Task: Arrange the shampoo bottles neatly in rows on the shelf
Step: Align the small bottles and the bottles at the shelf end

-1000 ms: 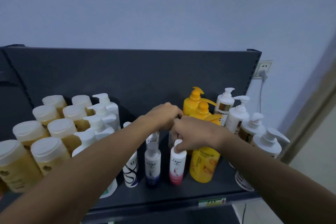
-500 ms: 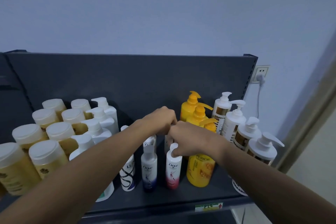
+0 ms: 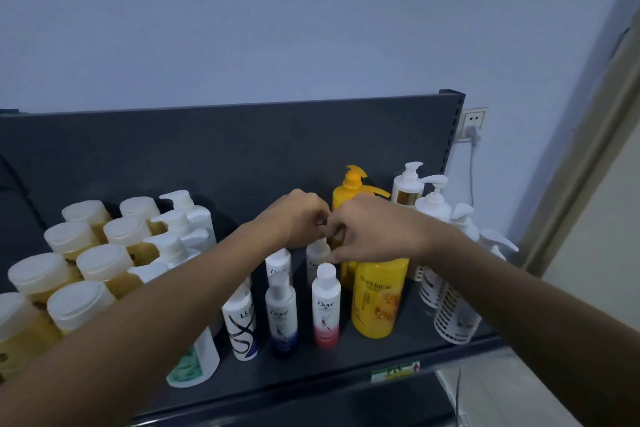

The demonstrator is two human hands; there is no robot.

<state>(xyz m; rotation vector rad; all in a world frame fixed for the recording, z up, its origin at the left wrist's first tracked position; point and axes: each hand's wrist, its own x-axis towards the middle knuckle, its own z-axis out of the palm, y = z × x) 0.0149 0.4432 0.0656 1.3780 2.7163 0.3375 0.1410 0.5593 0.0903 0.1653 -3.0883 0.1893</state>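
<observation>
Small white bottles stand in the middle of the dark shelf (image 3: 304, 374): a Lux bottle (image 3: 242, 326), a blue Dove bottle (image 3: 282, 319) and a pink Dove bottle (image 3: 325, 312) in front, with two more (image 3: 278, 262) behind. My right hand (image 3: 370, 232) pinches the cap of the back small white bottle (image 3: 316, 262) behind the pink one. My left hand (image 3: 298, 218) is curled beside it, fingertips meeting the right hand. What it holds, if anything, is hidden.
Amber jars with pale lids (image 3: 100, 263) and white pump bottles (image 3: 180, 218) fill the left. Yellow bottles (image 3: 377, 298) and more white pump bottles (image 3: 433, 204) stand on the right, up to the shelf's end. A plugged wall socket (image 3: 472, 121) is beyond.
My right hand has left the pink Dove bottle's cap and risen to the bottle behind it. My left hand stayed next to it. The view shifted slightly.
</observation>
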